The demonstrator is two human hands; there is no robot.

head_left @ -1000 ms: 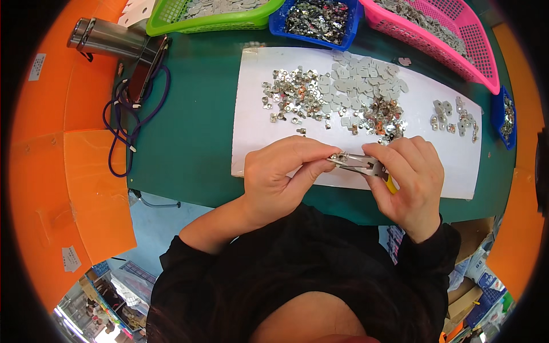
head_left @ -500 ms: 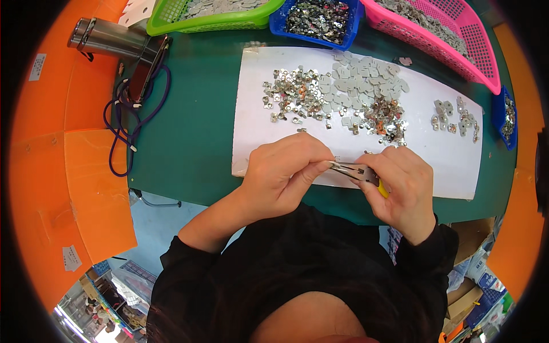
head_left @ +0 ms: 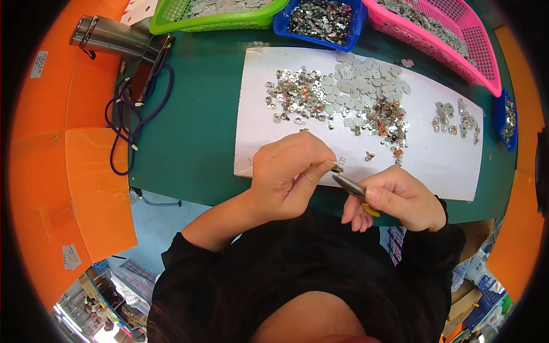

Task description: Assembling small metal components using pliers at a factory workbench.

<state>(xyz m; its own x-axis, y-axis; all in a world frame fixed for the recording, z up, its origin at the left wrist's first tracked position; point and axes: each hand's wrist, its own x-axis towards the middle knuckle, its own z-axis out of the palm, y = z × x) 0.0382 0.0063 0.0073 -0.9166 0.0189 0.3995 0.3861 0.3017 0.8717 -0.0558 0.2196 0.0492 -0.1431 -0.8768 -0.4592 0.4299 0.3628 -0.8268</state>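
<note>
Head: left hand (head_left: pixel 290 174), fingers pinching one metal piece (head_left: pixel 338 169); right hand (head_left: pixel 403 200), fingers partly curled, gripping one pair of pliers (head_left: pixel 349 186).

I'm seeing a board (head_left: pixel 257 150) lying on the table (head_left: pixel 194 137), clips (head_left: pixel 297 94) sitting left of tabs (head_left: pixel 369 80) on it. Beyond, a tray (head_left: pixel 357 28) is standing between baskets (head_left: pixel 211 24). Nearer, pliers (head_left: pixel 351 187) are sitting in my right hand (head_left: pixel 400 199), right of my left hand (head_left: pixel 289 174).
</note>
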